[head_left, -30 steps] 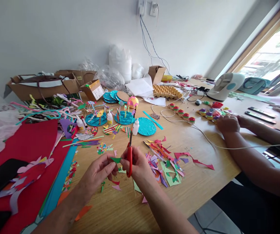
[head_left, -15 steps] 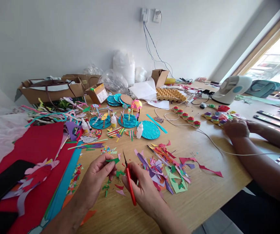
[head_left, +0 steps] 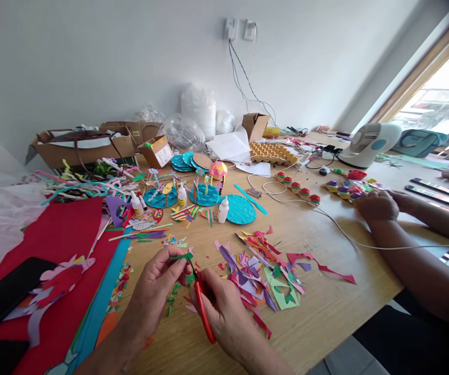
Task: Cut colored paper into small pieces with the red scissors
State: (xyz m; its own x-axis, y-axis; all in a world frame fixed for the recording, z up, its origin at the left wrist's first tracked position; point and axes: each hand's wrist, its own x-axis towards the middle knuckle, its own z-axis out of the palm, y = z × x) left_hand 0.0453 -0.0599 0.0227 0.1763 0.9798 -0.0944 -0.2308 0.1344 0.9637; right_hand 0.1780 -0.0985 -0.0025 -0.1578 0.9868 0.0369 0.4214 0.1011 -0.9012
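Observation:
Between thumb and fingers, my left hand (head_left: 161, 284) pinches a small piece of green paper (head_left: 183, 257). My right hand (head_left: 220, 302) is closed around red-handled scissors (head_left: 204, 312), whose dark blades point up and left and meet the green piece. Small green paper scraps (head_left: 172, 297) lie on the table below my hands. To the right spreads a heap of purple, red and orange paper offcuts (head_left: 249, 265), with a light green sheet with cut-out holes (head_left: 282, 291) beside it.
A white glue bottle (head_left: 223, 210) stands by a blue disc (head_left: 241, 209). Red paper (head_left: 48, 250) and a black phone-like object (head_left: 9, 291) lie at left. Another person's hands (head_left: 378, 205) work at right near painted egg-carton pieces (head_left: 343, 190). A white cable (head_left: 337, 224) crosses the table.
My right hand has shifted slightly left and down, bringing the scissor blades to the green paper. My left hand has barely moved. Another hand shows more at the far right edge.

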